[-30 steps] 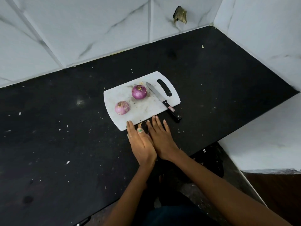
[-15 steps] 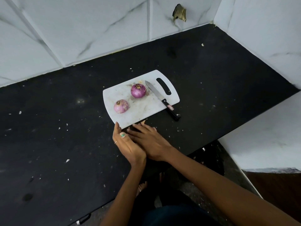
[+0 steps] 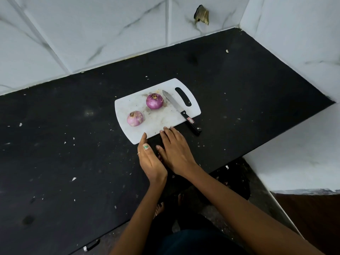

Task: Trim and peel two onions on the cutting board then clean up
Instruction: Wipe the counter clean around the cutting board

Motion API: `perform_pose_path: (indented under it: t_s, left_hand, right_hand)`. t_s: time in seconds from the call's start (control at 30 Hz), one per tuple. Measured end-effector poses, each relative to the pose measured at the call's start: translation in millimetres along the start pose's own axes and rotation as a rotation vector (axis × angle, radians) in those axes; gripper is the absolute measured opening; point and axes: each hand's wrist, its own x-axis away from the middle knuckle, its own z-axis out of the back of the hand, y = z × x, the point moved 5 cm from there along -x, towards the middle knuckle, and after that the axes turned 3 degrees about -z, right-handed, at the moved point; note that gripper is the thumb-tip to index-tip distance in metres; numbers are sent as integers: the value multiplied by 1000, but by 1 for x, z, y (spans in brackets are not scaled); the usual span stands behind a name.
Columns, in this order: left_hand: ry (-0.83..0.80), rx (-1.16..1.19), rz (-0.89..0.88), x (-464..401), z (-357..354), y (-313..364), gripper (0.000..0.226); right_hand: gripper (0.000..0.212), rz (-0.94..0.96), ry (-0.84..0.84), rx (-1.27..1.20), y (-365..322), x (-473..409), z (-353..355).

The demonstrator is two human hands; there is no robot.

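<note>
Two peeled purple onions lie on the white cutting board (image 3: 156,124): a darker onion (image 3: 154,101) near the middle and a paler onion (image 3: 134,118) to its left. A black-handled knife (image 3: 181,112) lies slanted across the board's right side, its handle sticking out over the near edge. My left hand (image 3: 150,158) stands on its edge on the counter just in front of the board, fingers straight. My right hand (image 3: 174,150) lies flat beside it, fingertips at the board's near edge. Neither hand holds anything.
The black counter (image 3: 73,144) is speckled with small pale scraps of onion skin. White marble-look tiles rise behind and on the right, with a chipped hole (image 3: 201,14) in the back wall. The counter's front edge runs just behind my wrists.
Both hands swept leftward along the board's near edge, then the right hand came back toward the board with its fingers pointing forward. The left hand turned onto its edge. Onions and knife stayed put.
</note>
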Motion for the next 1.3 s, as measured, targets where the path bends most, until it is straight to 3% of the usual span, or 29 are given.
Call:
perform_pose_path:
  t_s: [0.1,0.2,0.3,0.4,0.53,0.67,0.73,0.8,0.9,0.97,1.03,1.13,1.3]
  left_hand:
    - [-23,-14,-5,0,0,-3,63]
    - [-59,-45,-66,3,-3,-2,61]
    - [-99,-60,-87,6,-6,-4,62]
    - [-159,-82,-84,7,-16,-4,63]
    - [-367,-92,-89,6,-39,-3,65]
    - [-498,64,-27,-2,-46,-1,66]
    - [-411,154,16,-11,-39,2,70]
    - [-294,213,75,-21,-29,3,77]
    - [-244,234,140,-30,-19,0,80]
    - [-254,226,140,-28,-18,-1,80]
    - [-267,212,134,-25,-19,-2,80]
    - [-284,208,132,-24,-19,-4,78]
    - [-291,200,121,-26,-17,-2,75]
  right_hand:
    - [66,-19,-62,-31,7,3,-9]
    - [60,4,128,-380,20,19,3]
    - [44,-182,337,-624,49,26,15]
    - [52,-282,204,-619,55,23,5]
    - [57,-84,76,-584,29,26,-12]
    - [42,-224,186,-924,38,26,3]
    - [39,-249,339,-838,51,29,15]
    - [44,-173,368,-564,57,32,19]
    - [71,-111,175,-227,53,37,6]
    - [91,-54,67,-136,43,37,-5]
    - [95,35,20,-98,29,32,-13]
    - [79,113,46,-34,15,25,-16]
    - [26,135,283,75,9,2,-6]
